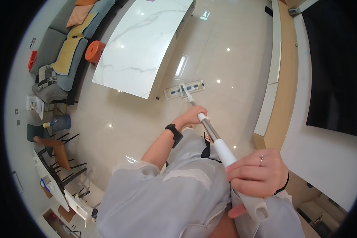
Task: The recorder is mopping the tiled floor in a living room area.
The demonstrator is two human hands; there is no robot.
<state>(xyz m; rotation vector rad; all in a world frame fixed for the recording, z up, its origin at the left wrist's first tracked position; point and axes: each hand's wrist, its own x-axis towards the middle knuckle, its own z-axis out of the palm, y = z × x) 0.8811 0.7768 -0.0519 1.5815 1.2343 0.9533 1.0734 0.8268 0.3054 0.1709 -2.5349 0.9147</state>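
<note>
A flat mop with a white and metal handle runs from near my body to the tiled floor. My right hand, with a ring on one finger, is closed around the white grip near the handle's top end. Lower down, my left hand holds the same pole by its white collar; a black watch is on that wrist. The rectangular mop head lies on the glossy floor, just right of the near corner of a white marble-look coffee table.
A long low wood and white cabinet lines the right side, beside a large black television. At left stand a grey sofa, an orange stool, a blue water bottle, chairs and a desk.
</note>
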